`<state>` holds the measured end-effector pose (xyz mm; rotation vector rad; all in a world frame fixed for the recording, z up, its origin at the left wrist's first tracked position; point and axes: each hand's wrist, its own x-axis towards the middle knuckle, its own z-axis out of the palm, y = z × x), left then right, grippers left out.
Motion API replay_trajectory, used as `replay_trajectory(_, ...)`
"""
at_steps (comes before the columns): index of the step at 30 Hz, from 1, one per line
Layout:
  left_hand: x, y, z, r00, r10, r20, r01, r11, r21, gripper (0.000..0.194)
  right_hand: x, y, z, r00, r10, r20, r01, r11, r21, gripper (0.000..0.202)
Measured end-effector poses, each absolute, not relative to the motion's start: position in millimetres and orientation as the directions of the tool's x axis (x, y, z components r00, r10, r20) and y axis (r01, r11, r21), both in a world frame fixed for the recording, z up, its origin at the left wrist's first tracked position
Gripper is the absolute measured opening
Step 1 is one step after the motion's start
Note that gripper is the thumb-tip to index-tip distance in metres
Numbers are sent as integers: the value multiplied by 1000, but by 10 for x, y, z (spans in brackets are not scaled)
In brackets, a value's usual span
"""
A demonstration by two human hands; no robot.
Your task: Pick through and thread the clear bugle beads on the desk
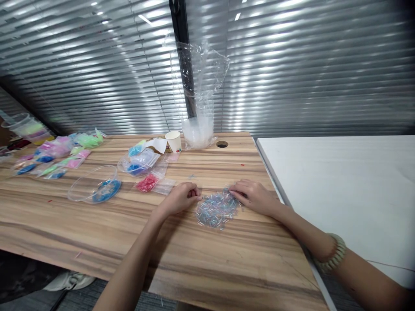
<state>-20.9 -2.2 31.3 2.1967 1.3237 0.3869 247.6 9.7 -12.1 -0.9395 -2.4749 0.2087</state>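
Blinds hang behind the table. Beads lie heaped between the left hand, fingertips drawn together, any held bead too small to tell, and the right hand, loosely uncurled at their edge. One brisk sweep could scatter beads, perhaps off the table.

Office-like room, slatted blinds, desk, 1 cable hole

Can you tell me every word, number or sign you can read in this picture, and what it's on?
No text can be read here.
Cup: a small coloured mark near its base, too small to read.
Brown packaging: mostly hidden; any print is too small to read.
Beads: no writing that I can make out.
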Motion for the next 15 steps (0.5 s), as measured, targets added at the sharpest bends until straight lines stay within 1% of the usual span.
replay_trajectory(6, -228, -22, 296, 466, 884, -28, 701, -350, 621, 11, 2478, 89, -115, -647, 667, 370, 597, 745, -298, 29)
replay_trajectory(11, -223, -20, 279, 487, 873, -13, 692, -377, 616, 9, 2474, 87, -110, -648, 663, 376, 596, 748, -292, 31)
replay_trajectory(15, -209, -24, 286, 489, 872, -27, 694, -370, 618, 8, 2475, 87, -108, -650, 662, 374, 596, 749, -290, 30)
